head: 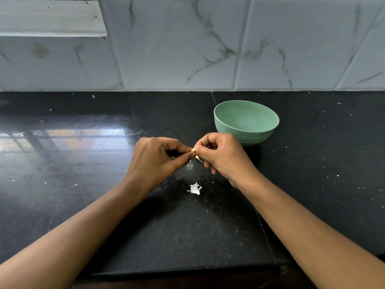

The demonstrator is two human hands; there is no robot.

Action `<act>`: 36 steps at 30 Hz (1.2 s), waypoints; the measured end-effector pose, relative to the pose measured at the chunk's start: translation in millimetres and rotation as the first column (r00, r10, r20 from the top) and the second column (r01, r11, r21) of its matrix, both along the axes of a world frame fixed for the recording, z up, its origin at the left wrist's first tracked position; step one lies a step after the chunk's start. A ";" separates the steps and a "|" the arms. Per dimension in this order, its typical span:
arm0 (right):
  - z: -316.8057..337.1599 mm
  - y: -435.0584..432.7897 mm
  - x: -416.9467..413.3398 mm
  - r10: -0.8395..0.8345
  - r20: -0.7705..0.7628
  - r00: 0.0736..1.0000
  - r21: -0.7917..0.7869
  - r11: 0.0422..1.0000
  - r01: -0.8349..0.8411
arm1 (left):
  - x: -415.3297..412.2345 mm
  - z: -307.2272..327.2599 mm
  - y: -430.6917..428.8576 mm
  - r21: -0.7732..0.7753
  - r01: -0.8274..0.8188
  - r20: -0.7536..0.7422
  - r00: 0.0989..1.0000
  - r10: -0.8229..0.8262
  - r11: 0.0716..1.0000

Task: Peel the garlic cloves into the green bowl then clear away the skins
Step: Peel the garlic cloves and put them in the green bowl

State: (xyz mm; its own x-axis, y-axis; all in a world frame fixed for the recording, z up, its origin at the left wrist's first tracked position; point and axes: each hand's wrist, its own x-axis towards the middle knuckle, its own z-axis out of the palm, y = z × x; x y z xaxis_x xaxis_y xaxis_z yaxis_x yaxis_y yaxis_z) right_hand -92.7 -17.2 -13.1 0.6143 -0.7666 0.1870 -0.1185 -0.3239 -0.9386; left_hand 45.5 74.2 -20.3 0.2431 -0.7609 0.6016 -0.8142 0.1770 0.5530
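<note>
- The fingers (177,145) of both hands are curled and meet at centre frame. The left hand (158,157) and the right hand (223,155) each pinch one garlic clove (193,150) between thumb and forefinger, above the counter.
- A strip of skin (198,158) hangs loose beneath the clove; peeling is judged to be in progress.
- Handling: the clove is small and light, likely firm under the skin and slick once bare. The skin looks papery, so it should tear readily and drift. The best hold is judged to be across the clove's sides, leaving the tip free for a nail to lift the skin.
- The green bowl (250,136) stands just beyond the right hand, right of centre. No clove is visible in it.
- One skin scrap (195,188) lies on the counter below the hands, apart from them.
- Surface: the counter (83,163) is dark polished stone, glossy at the left of the frame and speckled with pale flecks.
- Room: a tiled wall (177,49) with grey veining fills the upper frame. A pale ledge (52,17) sits at upper left.
</note>
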 end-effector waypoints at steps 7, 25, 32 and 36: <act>4.4 -4.9 -4.5 0.047 -0.189 0.981 0.060 0.998 -0.036 | -4.6 12.5 3.5 -0.109 0.049 -0.373 0.924 -0.087 0.993; 20.9 -7.0 -24.9 0.367 -0.324 0.872 0.071 0.928 -0.365 | 0.9 12.2 -2.3 0.196 0.232 -0.685 0.727 -0.037 0.953; 22.1 -7.5 -25.0 0.372 -0.367 0.853 0.115 0.928 -0.355 | -0.9 12.2 -2.4 0.224 0.273 -0.695 0.717 -0.043 0.936; 20.2 -9.9 -25.7 0.340 -0.343 0.876 0.063 0.938 -0.340 | -1.2 11.8 -2.2 0.224 0.282 -0.698 0.714 -0.048 0.933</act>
